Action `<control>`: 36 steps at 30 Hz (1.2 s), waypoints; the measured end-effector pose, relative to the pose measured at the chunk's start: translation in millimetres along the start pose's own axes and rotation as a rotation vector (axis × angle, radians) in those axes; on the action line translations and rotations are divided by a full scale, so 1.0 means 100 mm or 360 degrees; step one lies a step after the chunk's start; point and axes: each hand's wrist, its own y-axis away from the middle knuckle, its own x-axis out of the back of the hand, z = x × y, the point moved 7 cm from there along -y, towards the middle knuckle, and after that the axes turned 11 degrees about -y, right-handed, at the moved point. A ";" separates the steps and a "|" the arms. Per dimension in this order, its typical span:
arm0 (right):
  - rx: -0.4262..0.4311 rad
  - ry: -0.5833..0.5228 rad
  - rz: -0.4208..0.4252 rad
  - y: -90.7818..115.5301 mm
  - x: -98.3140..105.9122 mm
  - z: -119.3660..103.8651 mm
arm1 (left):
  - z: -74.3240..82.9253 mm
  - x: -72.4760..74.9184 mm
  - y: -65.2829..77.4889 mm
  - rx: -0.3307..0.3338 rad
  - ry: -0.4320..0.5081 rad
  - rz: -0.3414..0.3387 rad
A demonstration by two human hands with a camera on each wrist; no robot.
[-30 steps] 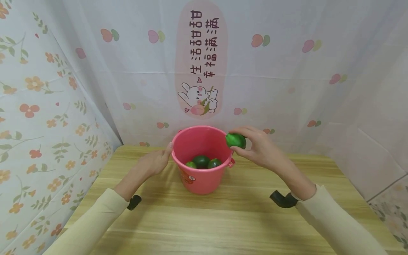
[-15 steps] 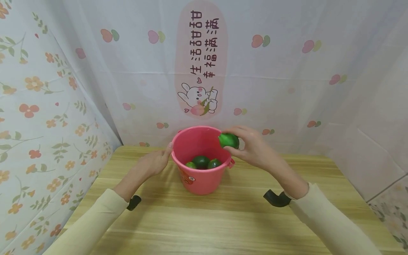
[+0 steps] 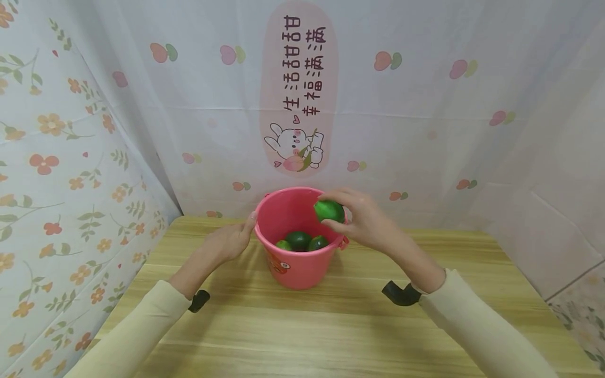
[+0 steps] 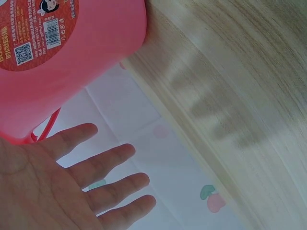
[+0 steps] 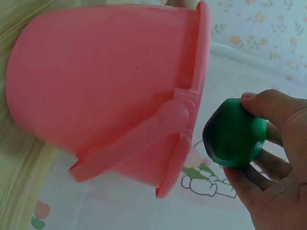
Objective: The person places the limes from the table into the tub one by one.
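Observation:
A pink bucket stands upright on the table, its handle hanging down in the right wrist view. Fingers and thumb of my right hand grip a green lime, held above the right part of the bucket's opening. In the right wrist view that lime shows apart from the rim. My left hand rests against the bucket's left rim with its thumb; its other fingers are straight in the left wrist view. Inside the bucket lie a dark green lime and two more beside it, partly hidden by the front wall.
The wooden table extends in front of the bucket and to both sides. A patterned white curtain hangs close behind the bucket, and a floral curtain stands at the left. Black straps show at the wrists.
My right hand has moved left with the lime, from beside the bucket's right rim to over its opening. The left hand and the bucket have stayed in place.

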 end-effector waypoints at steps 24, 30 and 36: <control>-0.0038 -0.0071 -0.0055 -0.15 -0.22 0.09 | 0.02 -0.02 0.00 -0.0025 0.0033 0.0007; -0.0053 -0.0053 -0.0022 -0.14 -0.16 0.10 | 0.02 -0.01 -0.02 -0.0027 0.0035 0.0018; -0.0060 -0.0049 -0.0017 -0.07 -0.10 0.13 | 0.01 0.00 0.00 -0.0029 0.0010 0.0004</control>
